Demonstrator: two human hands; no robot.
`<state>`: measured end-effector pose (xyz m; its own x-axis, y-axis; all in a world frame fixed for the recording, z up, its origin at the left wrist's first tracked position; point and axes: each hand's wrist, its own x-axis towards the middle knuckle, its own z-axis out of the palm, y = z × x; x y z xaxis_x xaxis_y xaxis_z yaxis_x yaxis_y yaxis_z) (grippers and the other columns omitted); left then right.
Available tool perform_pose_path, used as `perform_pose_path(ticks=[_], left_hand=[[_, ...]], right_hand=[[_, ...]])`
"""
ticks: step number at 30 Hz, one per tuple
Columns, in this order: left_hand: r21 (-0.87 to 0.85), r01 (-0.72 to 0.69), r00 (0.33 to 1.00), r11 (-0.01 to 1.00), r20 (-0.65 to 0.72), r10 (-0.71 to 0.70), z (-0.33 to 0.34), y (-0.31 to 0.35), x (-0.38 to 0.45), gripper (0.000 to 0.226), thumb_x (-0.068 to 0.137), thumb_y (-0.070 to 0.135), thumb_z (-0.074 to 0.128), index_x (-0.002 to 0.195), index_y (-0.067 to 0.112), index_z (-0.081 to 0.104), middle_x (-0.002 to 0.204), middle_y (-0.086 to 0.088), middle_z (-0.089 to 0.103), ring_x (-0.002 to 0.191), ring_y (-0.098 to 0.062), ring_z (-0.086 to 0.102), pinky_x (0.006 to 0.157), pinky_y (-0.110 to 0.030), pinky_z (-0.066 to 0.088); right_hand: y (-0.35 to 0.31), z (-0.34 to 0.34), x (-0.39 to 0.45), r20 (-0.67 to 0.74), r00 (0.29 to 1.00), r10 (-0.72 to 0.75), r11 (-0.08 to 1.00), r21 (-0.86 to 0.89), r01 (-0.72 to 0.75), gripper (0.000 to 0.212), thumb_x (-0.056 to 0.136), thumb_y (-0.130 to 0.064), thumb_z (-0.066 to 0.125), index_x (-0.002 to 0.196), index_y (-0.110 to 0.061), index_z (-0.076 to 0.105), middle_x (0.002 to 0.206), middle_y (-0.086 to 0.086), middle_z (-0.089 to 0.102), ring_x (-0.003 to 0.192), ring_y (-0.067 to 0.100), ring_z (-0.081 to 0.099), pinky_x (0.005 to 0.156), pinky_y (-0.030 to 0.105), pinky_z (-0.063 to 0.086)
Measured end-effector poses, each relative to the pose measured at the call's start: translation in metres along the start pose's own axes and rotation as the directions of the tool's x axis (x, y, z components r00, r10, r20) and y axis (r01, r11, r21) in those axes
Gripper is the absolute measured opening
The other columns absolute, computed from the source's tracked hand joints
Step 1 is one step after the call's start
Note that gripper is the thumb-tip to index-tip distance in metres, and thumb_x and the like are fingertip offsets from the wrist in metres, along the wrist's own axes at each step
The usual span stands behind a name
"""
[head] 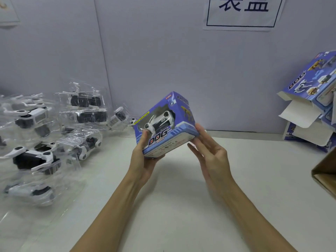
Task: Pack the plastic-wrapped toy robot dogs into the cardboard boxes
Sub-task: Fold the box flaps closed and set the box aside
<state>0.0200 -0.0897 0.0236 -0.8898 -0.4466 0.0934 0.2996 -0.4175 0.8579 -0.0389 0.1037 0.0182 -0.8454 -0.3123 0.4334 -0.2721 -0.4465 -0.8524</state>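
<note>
Looks like a toy-packing station: bagged robot dogs (36, 124) heaped at the desk's (181, 197) left edge, printed cartons (312, 99) stacked at its right, a paper sign (243, 11) on the partition.

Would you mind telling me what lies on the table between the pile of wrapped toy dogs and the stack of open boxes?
In the head view, only bare white table lies between the wrapped dogs and the open boxes.
</note>
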Motion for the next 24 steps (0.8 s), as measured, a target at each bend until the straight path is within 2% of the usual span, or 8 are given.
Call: perform_pose_path(ticks=[3,6,10,12,14,16,21,24], left_hand=[[0.029,-0.030,0.999,0.999,-0.043,0.032,0.001,-0.002,0.001,0.036,0.100,0.050,0.057,0.120,0.024,0.071,0.111,-0.007,0.077,0.094,-0.023,0.073,0.080,-0.036,0.054],[0.096,0.009,0.998,0.995,-0.059,-0.003,0.000,-0.003,0.002,0.036,0.101,0.049,0.057,0.122,0.022,0.070,0.113,-0.010,0.076,0.096,-0.027,0.072,0.081,-0.038,0.053],[0.129,-0.019,0.998,0.991,-0.060,0.027,0.001,-0.004,0.006,0.049,0.098,0.051,0.059,0.133,0.017,0.068,0.122,-0.011,0.075,0.101,-0.027,0.072,0.078,-0.035,0.058],[0.140,-0.042,0.997,0.989,-0.051,0.050,-0.002,-0.006,0.009,0.053,0.097,0.049,0.062,0.136,0.014,0.065,0.124,-0.013,0.075,0.105,-0.031,0.073,0.084,-0.039,0.057],[0.140,-0.060,0.997,0.988,-0.049,0.067,-0.004,-0.008,0.009,0.050,0.098,0.046,0.064,0.136,0.013,0.065,0.122,-0.013,0.075,0.106,-0.033,0.073,0.086,-0.040,0.057],[0.134,-0.071,0.996,0.988,-0.044,0.078,-0.004,-0.009,0.008,0.046,0.099,0.043,0.063,0.134,0.013,0.066,0.119,-0.012,0.076,0.102,-0.030,0.074,0.078,-0.034,0.060],[0.156,-0.117,0.993,0.981,-0.003,0.119,0.000,-0.012,0.004,0.047,0.098,0.042,0.064,0.133,0.011,0.066,0.119,-0.013,0.076,0.099,-0.026,0.076,0.073,-0.027,0.059],[0.161,-0.148,0.989,0.976,0.003,0.150,0.002,-0.010,0.004,0.048,0.095,0.043,0.065,0.132,0.012,0.066,0.119,-0.009,0.077,0.104,-0.027,0.076,0.080,-0.030,0.058]], right_hand=[[0.005,-0.001,0.000,-0.052,0.993,-0.105,0.966,-0.241,0.089,0.048,0.100,-0.002,0.060,0.143,-0.022,0.063,0.124,-0.014,0.074,0.115,0.009,0.071,0.101,0.028,0.056],[0.007,-0.007,0.001,-0.093,0.995,-0.027,0.974,-0.224,0.006,0.048,0.102,0.007,0.049,0.144,-0.015,0.062,0.120,-0.010,0.077,0.110,0.016,0.074,0.095,0.032,0.060],[0.005,-0.006,0.007,-0.175,0.979,0.104,0.989,-0.086,-0.120,0.029,0.110,-0.017,0.048,0.134,-0.016,0.065,0.121,0.009,0.075,0.108,0.024,0.073,0.092,0.037,0.061],[0.007,-0.003,0.006,-0.177,0.972,0.154,0.979,-0.102,-0.174,0.032,0.110,-0.033,0.048,0.132,-0.015,0.063,0.121,0.011,0.073,0.111,0.027,0.072,0.090,0.038,0.061],[0.010,-0.001,0.004,-0.187,0.972,0.142,0.968,-0.177,-0.176,0.040,0.107,-0.042,0.051,0.133,-0.014,0.063,0.114,0.007,0.075,0.107,0.025,0.072,0.086,0.035,0.063],[0.011,0.001,0.002,-0.192,0.978,0.086,0.960,-0.247,-0.133,0.045,0.101,-0.050,0.054,0.125,-0.015,0.070,0.108,0.004,0.077,0.103,0.024,0.073,0.086,0.035,0.063],[0.014,-0.003,0.001,-0.181,0.984,0.008,0.926,-0.370,-0.076,0.046,0.097,-0.056,0.054,0.106,-0.018,0.077,0.108,0.005,0.075,0.097,0.025,0.070,0.095,0.050,0.058],[0.012,-0.006,0.001,-0.157,0.987,0.035,0.941,-0.326,-0.086,0.043,0.099,-0.054,0.052,0.101,-0.020,0.077,0.103,-0.008,0.077,0.097,0.019,0.070,0.087,0.030,0.060]])
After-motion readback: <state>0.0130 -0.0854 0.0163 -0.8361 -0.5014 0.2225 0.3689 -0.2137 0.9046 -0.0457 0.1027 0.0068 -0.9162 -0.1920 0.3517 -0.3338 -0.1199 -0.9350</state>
